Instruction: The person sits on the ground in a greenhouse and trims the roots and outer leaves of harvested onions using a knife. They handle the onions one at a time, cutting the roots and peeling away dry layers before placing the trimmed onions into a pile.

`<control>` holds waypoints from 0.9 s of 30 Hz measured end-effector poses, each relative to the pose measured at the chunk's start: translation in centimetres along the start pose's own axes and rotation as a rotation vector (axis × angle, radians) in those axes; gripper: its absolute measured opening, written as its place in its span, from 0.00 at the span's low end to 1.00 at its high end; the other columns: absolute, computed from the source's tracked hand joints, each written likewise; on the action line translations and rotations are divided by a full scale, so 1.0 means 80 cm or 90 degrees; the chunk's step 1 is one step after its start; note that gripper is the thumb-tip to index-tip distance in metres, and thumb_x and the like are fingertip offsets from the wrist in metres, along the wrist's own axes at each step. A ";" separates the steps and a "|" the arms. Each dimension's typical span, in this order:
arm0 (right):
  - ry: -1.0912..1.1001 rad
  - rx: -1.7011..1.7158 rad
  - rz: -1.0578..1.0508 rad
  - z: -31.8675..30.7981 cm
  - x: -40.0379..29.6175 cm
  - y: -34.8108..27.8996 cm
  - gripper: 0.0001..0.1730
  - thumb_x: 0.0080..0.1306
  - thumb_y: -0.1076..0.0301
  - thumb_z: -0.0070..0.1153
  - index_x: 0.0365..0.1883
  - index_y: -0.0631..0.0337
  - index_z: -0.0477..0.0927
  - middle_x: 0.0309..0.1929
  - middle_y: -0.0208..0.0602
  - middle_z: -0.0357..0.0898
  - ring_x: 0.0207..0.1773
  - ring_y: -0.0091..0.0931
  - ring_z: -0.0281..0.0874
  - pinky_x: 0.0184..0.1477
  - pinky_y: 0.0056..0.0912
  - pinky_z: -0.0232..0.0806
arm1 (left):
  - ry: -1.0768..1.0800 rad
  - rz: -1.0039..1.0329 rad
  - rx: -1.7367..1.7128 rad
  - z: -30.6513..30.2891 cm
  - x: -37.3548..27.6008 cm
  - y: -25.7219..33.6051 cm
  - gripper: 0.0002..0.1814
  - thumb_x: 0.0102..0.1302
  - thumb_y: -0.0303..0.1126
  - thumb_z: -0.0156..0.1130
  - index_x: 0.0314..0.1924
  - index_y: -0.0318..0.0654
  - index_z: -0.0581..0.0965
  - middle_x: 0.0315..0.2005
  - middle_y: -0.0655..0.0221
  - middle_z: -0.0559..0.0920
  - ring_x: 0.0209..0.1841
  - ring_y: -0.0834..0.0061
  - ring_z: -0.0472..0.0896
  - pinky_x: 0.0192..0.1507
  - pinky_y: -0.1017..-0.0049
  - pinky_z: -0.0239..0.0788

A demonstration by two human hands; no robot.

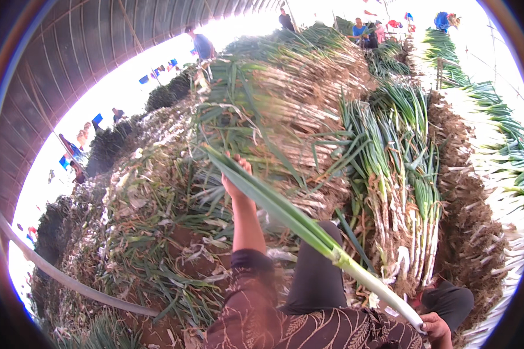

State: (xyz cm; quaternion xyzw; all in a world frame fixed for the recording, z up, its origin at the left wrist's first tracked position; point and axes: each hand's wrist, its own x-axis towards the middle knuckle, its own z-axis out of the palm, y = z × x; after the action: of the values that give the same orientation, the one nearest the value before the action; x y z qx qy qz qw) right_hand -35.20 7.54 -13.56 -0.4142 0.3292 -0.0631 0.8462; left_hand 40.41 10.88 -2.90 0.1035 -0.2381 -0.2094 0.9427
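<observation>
A long green onion stretches diagonally before me, its white stalk at the lower right and its green leaves up toward the left. My right hand pinches the root end of the white stalk. With the arm stretched forward, my left hand is beside and partly behind the onion's leaves; whether its fingers grip them cannot be told. Beyond that hand lies a large heap of untrimmed green onions with brown roots. A bundle of onions lies to the right of my knee.
Loose leaves and peelings cover the ground at left. A long row of pale-stalked onions runs along the right, beside brown roots. A curved pipe crosses the lower left. Several people, one a person in blue, are farther back.
</observation>
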 end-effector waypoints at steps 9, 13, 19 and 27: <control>-0.089 -0.195 -0.001 0.039 0.015 -0.040 0.26 0.60 0.53 0.59 0.49 0.64 0.78 0.27 0.21 0.75 0.26 0.14 0.65 0.25 0.18 0.57 | -0.109 -0.097 0.062 -0.053 -0.015 0.051 0.19 0.69 0.48 0.51 0.27 0.42 0.65 0.18 0.75 0.61 0.19 0.80 0.58 0.21 0.80 0.49; -0.059 -0.158 0.042 0.061 0.003 -0.056 0.23 0.61 0.58 0.58 0.49 0.66 0.78 0.28 0.21 0.75 0.26 0.14 0.65 0.25 0.18 0.57 | 0.066 -0.100 0.200 -0.051 -0.032 0.052 0.18 0.68 0.47 0.52 0.37 0.39 0.75 0.14 0.74 0.64 0.16 0.78 0.63 0.19 0.79 0.59; -0.021 -0.111 0.047 0.061 -0.020 -0.054 0.20 0.60 0.58 0.60 0.43 0.64 0.78 0.21 0.23 0.70 0.17 0.14 0.61 0.18 0.18 0.53 | 0.203 0.223 0.605 -0.149 -0.010 0.153 0.18 0.68 0.39 0.54 0.48 0.32 0.78 0.31 0.62 0.83 0.33 0.72 0.78 0.38 0.71 0.71; -0.042 -0.110 -0.049 0.133 0.043 -0.115 0.21 0.60 0.65 0.61 0.44 0.76 0.78 0.23 0.32 0.77 0.21 0.19 0.72 0.22 0.21 0.62 | 0.124 -0.255 1.329 -0.007 -0.122 0.185 0.36 0.63 0.61 0.49 0.41 0.29 0.80 0.34 0.50 0.83 0.41 0.51 0.80 0.46 0.56 0.69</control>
State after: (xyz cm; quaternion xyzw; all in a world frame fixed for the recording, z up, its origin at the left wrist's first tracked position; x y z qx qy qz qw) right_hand -24.51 7.32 -3.77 -0.4995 0.2893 -0.0533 0.8149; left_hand 37.99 28.47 -2.94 0.9135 -0.2019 -0.0439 0.3505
